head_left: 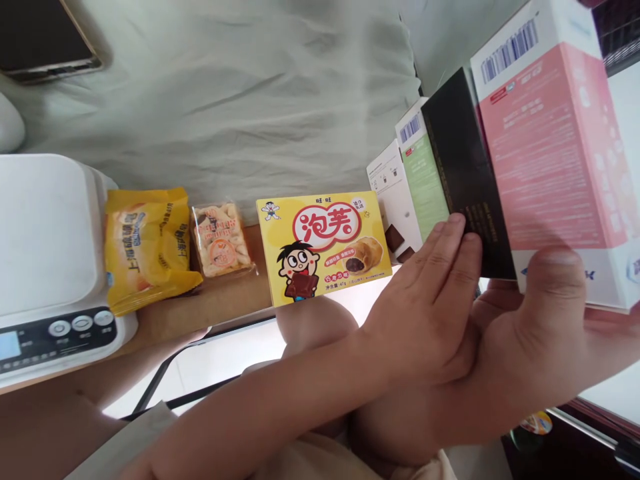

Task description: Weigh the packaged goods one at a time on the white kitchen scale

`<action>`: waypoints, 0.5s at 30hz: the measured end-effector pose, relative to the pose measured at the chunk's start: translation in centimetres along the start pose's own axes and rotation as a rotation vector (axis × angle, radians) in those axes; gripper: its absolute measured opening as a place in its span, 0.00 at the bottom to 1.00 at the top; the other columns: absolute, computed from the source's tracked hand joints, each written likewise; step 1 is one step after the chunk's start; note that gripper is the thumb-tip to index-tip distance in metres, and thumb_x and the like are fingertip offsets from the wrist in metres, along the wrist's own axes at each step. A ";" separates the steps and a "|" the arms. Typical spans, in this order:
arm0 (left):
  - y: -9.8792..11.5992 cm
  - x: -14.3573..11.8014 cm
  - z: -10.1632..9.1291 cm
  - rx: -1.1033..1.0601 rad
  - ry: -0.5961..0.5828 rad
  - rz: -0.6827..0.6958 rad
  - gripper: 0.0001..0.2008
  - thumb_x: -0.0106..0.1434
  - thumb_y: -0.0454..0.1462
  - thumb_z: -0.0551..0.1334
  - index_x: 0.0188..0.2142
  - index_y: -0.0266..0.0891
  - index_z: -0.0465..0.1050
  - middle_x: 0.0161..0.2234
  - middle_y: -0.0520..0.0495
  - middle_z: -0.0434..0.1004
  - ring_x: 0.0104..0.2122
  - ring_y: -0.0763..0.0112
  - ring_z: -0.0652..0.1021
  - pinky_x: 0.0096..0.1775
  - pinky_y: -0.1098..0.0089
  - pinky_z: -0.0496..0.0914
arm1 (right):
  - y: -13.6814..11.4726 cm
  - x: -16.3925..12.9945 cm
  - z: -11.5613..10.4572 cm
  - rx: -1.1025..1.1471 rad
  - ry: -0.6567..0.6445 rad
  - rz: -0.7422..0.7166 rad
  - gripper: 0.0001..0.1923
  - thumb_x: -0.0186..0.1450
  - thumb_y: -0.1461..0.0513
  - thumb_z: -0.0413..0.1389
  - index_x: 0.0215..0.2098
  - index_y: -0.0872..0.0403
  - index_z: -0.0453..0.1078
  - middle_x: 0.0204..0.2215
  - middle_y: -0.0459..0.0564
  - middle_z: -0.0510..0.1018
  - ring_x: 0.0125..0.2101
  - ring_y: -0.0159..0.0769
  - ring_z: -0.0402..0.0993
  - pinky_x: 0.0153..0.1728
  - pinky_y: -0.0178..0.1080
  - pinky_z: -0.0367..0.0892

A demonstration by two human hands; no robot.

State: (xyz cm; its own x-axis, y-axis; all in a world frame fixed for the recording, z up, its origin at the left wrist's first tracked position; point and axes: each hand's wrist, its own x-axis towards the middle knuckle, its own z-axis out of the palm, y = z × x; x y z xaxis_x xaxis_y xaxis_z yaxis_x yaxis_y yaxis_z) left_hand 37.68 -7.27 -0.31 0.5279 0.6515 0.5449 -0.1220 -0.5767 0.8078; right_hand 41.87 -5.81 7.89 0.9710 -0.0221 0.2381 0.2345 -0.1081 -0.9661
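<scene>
Here, a pink box point(543, 153) stands toward the right end of the surface point(170, 325), the thumb of the right hand point(530, 340) across its lower part, the grip unclear. Beside it, the left hand point(425, 307) touches a black box point(460, 160), fingers straight and together; a yellow box point(325, 247) overlaps the front edge.

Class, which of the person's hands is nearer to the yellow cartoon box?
Left. The left hand is just right of the yellow box, against the black box; the right hand is farther right, at the pink-and-white box.
</scene>
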 end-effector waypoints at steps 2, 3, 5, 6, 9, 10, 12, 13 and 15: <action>-0.1 0.0 0.0 0.010 -0.009 0.000 0.43 0.77 0.36 0.46 0.79 0.30 0.15 0.79 0.17 0.46 0.81 0.45 0.44 0.76 0.36 0.61 | 1.0 0.1 -0.8 0.050 -0.154 -0.165 0.18 0.55 0.62 0.68 0.41 0.32 0.83 0.44 0.37 0.83 0.54 0.40 0.81 0.68 0.49 0.76; -0.2 0.0 -0.1 0.017 -0.011 0.002 0.43 0.78 0.36 0.46 0.78 0.30 0.15 0.79 0.17 0.47 0.81 0.44 0.45 0.75 0.35 0.62 | 1.4 0.1 -1.0 0.061 -0.188 -0.197 0.18 0.56 0.61 0.67 0.41 0.32 0.82 0.44 0.37 0.82 0.53 0.40 0.81 0.68 0.50 0.76; -0.2 0.0 -0.1 0.030 -0.009 0.008 0.43 0.78 0.36 0.47 0.78 0.29 0.15 0.78 0.15 0.48 0.81 0.43 0.45 0.75 0.35 0.64 | 1.6 0.1 -1.2 0.057 -0.192 -0.185 0.18 0.56 0.62 0.66 0.41 0.31 0.82 0.44 0.37 0.83 0.51 0.40 0.81 0.68 0.52 0.76; -0.2 0.0 -0.1 0.036 -0.005 0.015 0.43 0.78 0.36 0.47 0.78 0.27 0.15 0.78 0.15 0.48 0.81 0.43 0.45 0.75 0.36 0.64 | 1.5 0.1 -1.2 0.058 -0.191 -0.178 0.18 0.57 0.62 0.66 0.41 0.31 0.82 0.44 0.37 0.83 0.51 0.40 0.81 0.68 0.52 0.75; -0.2 -0.1 0.1 0.059 0.016 0.018 0.42 0.78 0.36 0.47 0.79 0.24 0.19 0.78 0.14 0.48 0.82 0.44 0.45 0.76 0.39 0.62 | 1.2 -0.2 -0.8 0.053 -0.188 -0.175 0.17 0.57 0.63 0.65 0.40 0.31 0.83 0.44 0.37 0.82 0.51 0.39 0.81 0.68 0.50 0.75; -0.2 -0.1 0.1 0.063 0.023 0.013 0.42 0.78 0.37 0.47 0.79 0.25 0.20 0.78 0.14 0.49 0.82 0.45 0.45 0.77 0.40 0.62 | 1.1 -0.3 -0.8 0.058 -0.183 -0.174 0.17 0.57 0.63 0.65 0.40 0.31 0.83 0.44 0.37 0.82 0.52 0.39 0.80 0.68 0.49 0.75; -0.2 -0.1 0.2 0.056 0.031 0.002 0.42 0.78 0.37 0.47 0.79 0.27 0.20 0.78 0.16 0.48 0.81 0.45 0.46 0.76 0.40 0.63 | 0.9 -0.6 -0.7 0.077 -0.149 -0.148 0.19 0.55 0.63 0.65 0.40 0.32 0.84 0.45 0.37 0.83 0.53 0.39 0.81 0.69 0.48 0.76; -0.2 -0.2 0.2 0.048 0.029 -0.006 0.42 0.78 0.37 0.47 0.79 0.28 0.19 0.79 0.18 0.48 0.81 0.45 0.47 0.77 0.39 0.63 | 0.9 -0.7 -0.7 0.079 -0.125 -0.122 0.20 0.55 0.63 0.65 0.40 0.32 0.84 0.46 0.36 0.84 0.54 0.40 0.81 0.69 0.48 0.77; -0.3 -0.2 0.0 0.031 0.021 -0.008 0.43 0.77 0.37 0.47 0.79 0.29 0.19 0.79 0.19 0.47 0.81 0.46 0.47 0.77 0.39 0.61 | 0.7 -1.1 -0.7 0.076 -0.080 -0.073 0.21 0.54 0.63 0.66 0.41 0.29 0.83 0.48 0.34 0.85 0.58 0.43 0.81 0.64 0.50 0.81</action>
State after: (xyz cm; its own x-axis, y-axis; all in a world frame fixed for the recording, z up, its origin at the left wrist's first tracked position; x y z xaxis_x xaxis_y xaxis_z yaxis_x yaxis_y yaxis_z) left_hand 37.64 -7.24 -0.64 0.5110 0.6663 0.5431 -0.0918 -0.5859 0.8052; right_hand 40.93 -6.56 6.97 0.9511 0.0628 0.3025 0.3048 -0.0312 -0.9519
